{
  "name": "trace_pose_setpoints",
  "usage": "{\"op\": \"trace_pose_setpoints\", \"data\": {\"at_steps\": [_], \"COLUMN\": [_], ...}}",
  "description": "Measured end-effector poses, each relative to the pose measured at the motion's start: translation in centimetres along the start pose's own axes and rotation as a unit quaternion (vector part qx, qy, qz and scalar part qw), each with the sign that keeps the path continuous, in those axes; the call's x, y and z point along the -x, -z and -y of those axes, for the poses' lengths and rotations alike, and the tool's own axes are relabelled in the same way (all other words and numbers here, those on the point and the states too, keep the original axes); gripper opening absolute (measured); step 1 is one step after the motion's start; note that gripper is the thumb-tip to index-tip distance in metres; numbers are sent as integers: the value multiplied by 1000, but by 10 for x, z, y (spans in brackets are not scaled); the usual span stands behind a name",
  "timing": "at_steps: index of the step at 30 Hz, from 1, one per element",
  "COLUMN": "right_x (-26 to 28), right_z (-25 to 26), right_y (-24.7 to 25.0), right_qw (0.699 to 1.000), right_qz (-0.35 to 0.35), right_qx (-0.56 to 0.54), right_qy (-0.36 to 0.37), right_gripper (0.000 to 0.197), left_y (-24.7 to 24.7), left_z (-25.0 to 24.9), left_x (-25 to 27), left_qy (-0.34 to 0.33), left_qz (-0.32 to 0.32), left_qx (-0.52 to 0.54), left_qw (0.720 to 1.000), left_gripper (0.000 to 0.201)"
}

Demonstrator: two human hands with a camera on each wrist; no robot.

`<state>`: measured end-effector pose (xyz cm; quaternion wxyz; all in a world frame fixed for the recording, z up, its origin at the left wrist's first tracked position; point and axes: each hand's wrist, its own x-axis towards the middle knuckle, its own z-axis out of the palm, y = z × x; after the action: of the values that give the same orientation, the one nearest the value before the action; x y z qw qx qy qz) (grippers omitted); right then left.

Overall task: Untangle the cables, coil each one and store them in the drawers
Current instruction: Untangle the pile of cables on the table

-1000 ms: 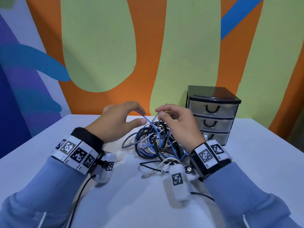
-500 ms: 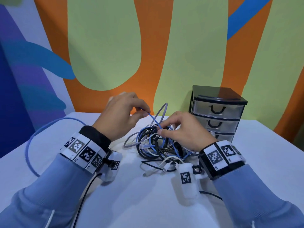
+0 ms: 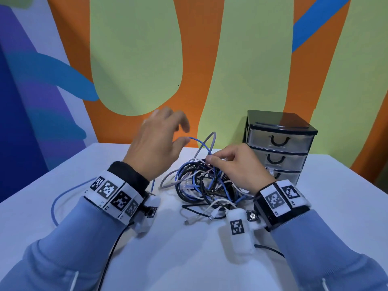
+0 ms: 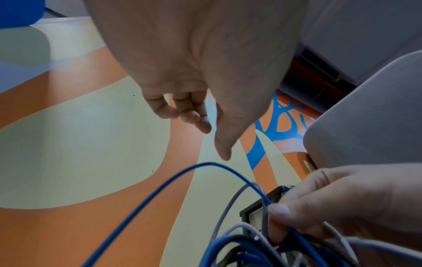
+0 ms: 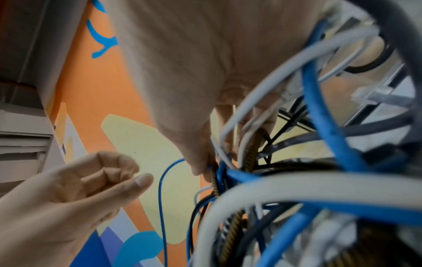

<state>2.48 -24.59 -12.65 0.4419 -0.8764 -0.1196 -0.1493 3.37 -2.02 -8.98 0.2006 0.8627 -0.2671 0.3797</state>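
A tangle of blue, grey, white and black cables [image 3: 201,185] lies mid-table. My right hand [image 3: 210,160] rests on its top and pinches the thin blue cable [image 4: 205,164] between thumb and forefinger. That cable arcs up to the left and then drops behind my left wrist. My left hand [image 3: 184,133] hovers just above the arc with loosely spread fingers and holds nothing; the right wrist view shows a gap between its thumb [image 5: 142,180] and the blue cable [image 5: 161,182]. A black three-drawer unit [image 3: 279,143] stands behind my right hand, with the drawers shut as far as they show.
A long run of the blue cable [image 3: 55,206] loops out over the white table [image 3: 189,259] to the left of my left arm. White plug ends [image 3: 212,216] lie in front of the tangle. A painted wall closes the far edge.
My left hand has let go of the blue cable, opened and lifted up a little. My right hand has stayed on the tangle, pinching the blue cable.
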Motion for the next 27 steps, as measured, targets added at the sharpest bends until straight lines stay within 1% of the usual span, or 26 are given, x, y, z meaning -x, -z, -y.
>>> {"op": "trace_pose_setpoints", "data": {"at_steps": [1, 2, 3, 4, 5, 6, 7, 8, 11, 13, 14, 16, 19, 21, 23, 25, 27], "right_x": [0, 0, 0, 0, 0, 1, 1, 3, 4, 5, 5, 4, 4, 4, 3, 2, 2], "right_z": [-1, -2, -4, -4, -4, -2, 1, 5, 13, 15, 16, 17, 20, 20, 18, 17, 15], "right_y": [1, 1, 1, 1, 1, 1, 1, 1, 1, 1, 0, 0, 3, 3, 2, 0, -2], "right_qw": [1000, 1000, 1000, 1000, 999, 998, 996, 993, 985, 981, 978, 970, 960, 958, 961, 962, 965], "right_qz": [-1, -5, -16, -30, -45, -60, -74, -88, -124, -137, -147, -167, -186, -182, -163, -135, -96], "right_qx": [1, 0, -3, 0, 12, 31, 47, 56, 21, -26, -56, -113, -167, -189, -201, -224, -235], "right_qy": [-10, -12, -8, -1, 6, 14, 29, 51, 119, 135, 136, 133, 126, 114, 97, 81, 65], "right_gripper": [22, 22, 21, 18, 14, 10, 8, 7, 11, 12, 12, 12, 10, 11, 13, 14, 17], "left_y": [2, 2, 1, 0, -3, -6, -7, -8, -11, -13, -13, -12, -8, -6, -5, -4, -2], "left_z": [3, 7, 10, 12, 13, 15, 15, 15, 16, 14, 14, 13, 14, 15, 15, 15, 14], "left_x": [-1, -1, 1, 3, 6, 9, 10, 11, 9, 9, 9, 7, 4, 3, 2, 1, 0], "left_qy": [32, 75, 114, 139, 154, 165, 173, 178, 189, 207, 212, 212, 191, 173, 154, 149, 146], "left_qz": [11, 56, 133, 226, 317, 383, 420, 429, 414, 395, 375, 307, 199, 145, 106, 73, 54], "left_qx": [13, 10, -14, -41, -56, -49, -24, 1, 53, 98, 121, 154, 189, 208, 206, 212, 217], "left_qw": [999, 996, 984, 963, 934, 908, 890, 885, 889, 889, 894, 915, 942, 952, 961, 963, 964], "left_gripper": [15, 20, 25, 29, 35, 39, 39, 37, 38, 35, 33, 29, 26, 24, 22, 22, 21]}}
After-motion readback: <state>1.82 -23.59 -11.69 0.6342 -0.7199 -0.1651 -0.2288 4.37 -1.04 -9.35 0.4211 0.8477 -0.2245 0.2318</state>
